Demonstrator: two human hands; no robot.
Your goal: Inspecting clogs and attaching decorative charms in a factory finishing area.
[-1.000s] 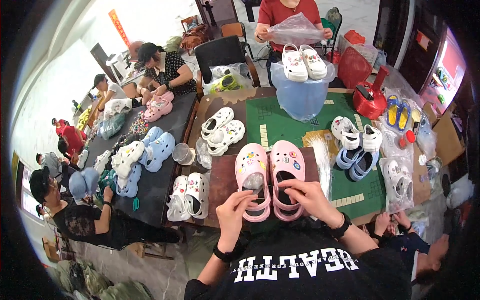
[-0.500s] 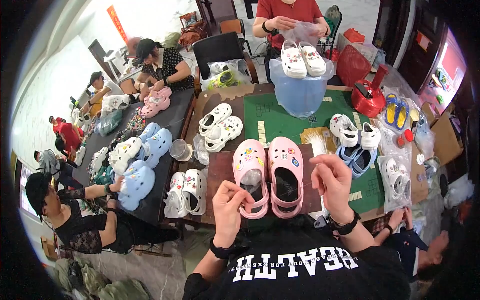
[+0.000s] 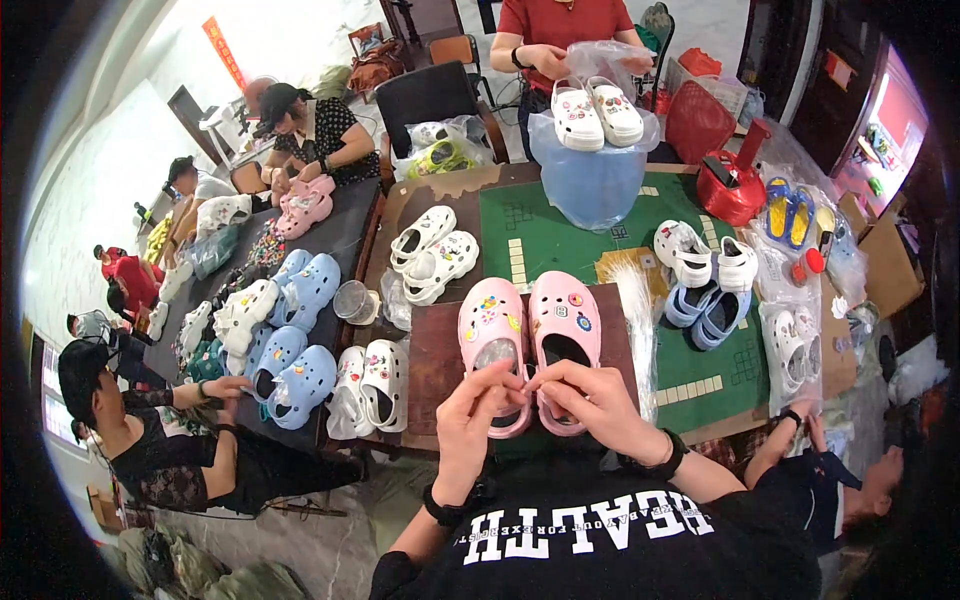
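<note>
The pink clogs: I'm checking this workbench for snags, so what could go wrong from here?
1. Both hands, left hand and right hand, pinch at the heel straps of the pink clogs, which lie near the brown board's front edge; a tug might drag them off.
2. The clear plastic bags lie right beside the right clog and could get swept aside.

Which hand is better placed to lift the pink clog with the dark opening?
Probably the right hand: it rests at the heel of that pink clog. The left hand is at the other clog.
</note>
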